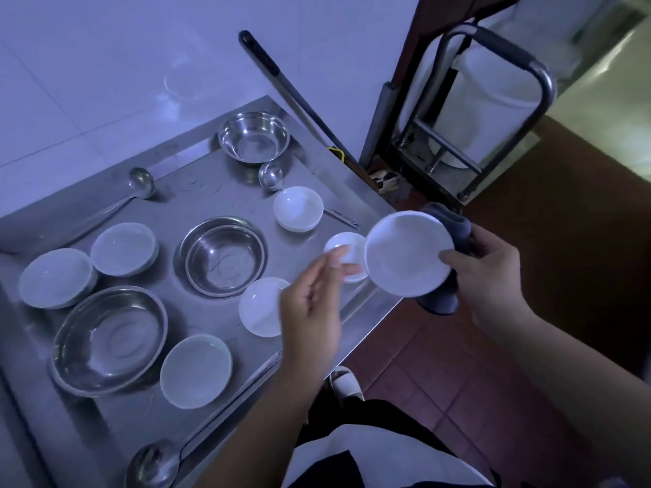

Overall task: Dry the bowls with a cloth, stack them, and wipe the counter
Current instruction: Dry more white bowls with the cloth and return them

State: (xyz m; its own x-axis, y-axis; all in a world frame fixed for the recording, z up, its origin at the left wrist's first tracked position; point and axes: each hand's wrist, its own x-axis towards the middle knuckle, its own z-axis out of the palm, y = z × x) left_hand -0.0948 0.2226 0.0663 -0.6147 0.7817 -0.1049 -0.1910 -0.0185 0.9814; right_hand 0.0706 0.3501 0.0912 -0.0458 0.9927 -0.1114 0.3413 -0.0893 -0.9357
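My right hand (pixel 493 276) grips a white bowl (pixel 405 255) together with a dark blue cloth (pixel 445 262) bunched behind it, just off the counter's right edge. My left hand (pixel 310 304) hovers with fingers apart, holding nothing, over a small white dish (pixel 350 253) and a white bowl (pixel 259 308). More white bowls sit on the steel counter (pixel 169 427): one at the back right (pixel 297 208), two at the left (pixel 123 249) (pixel 56 278), one at the front (pixel 195 371).
Three steel bowls stand on the counter: back (pixel 253 137), middle (pixel 222 257), front left (pixel 109 338). Ladles lie at the back left (pixel 141 183), back middle (pixel 270 176) and front edge (pixel 155 464). A pole (pixel 281 86) leans on the wall; a metal trolley (pixel 472 110) stands to the right.
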